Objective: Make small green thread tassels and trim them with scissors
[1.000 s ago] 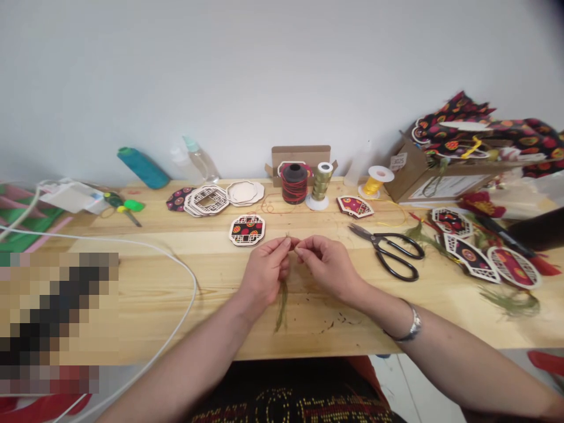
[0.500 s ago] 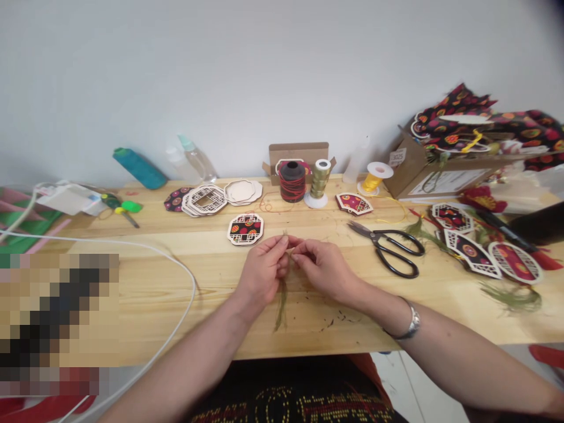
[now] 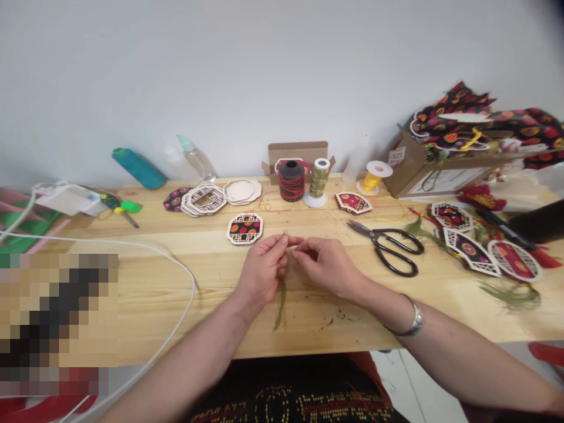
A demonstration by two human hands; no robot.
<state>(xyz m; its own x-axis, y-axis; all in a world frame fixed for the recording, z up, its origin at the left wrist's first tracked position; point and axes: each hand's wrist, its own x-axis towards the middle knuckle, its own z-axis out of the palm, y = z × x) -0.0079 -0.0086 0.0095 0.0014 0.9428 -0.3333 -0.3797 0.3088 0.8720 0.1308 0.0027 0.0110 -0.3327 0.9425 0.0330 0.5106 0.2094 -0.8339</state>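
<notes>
A thin olive-green tassel (image 3: 281,305) hangs below my left hand (image 3: 264,267), whose thumb and fingers are pinched around its upper part. Just to the right, my right hand (image 3: 324,264) has its fingers closed close to the left fingertips; whatever lies between them is too small to make out. Beyond my left hand, an octagonal patterned piece with a pale frame (image 3: 245,228) lies flat on the wooden table (image 3: 211,329). Black-handled scissors (image 3: 388,247) lie right of my right hand, blades pointing left.
Along the back stand a red-and-black thread spool (image 3: 291,181), a gold spool (image 3: 320,178) and a yellow spool (image 3: 376,176). A cardboard box (image 3: 440,176) stands at right. Framed patterned pieces (image 3: 514,260) lie before it. A white cable (image 3: 192,282) curves at left.
My right hand has shifted very slightly, its fingertips a little farther from my left hand's palm. My left hand keeps its pinch on the tassel.
</notes>
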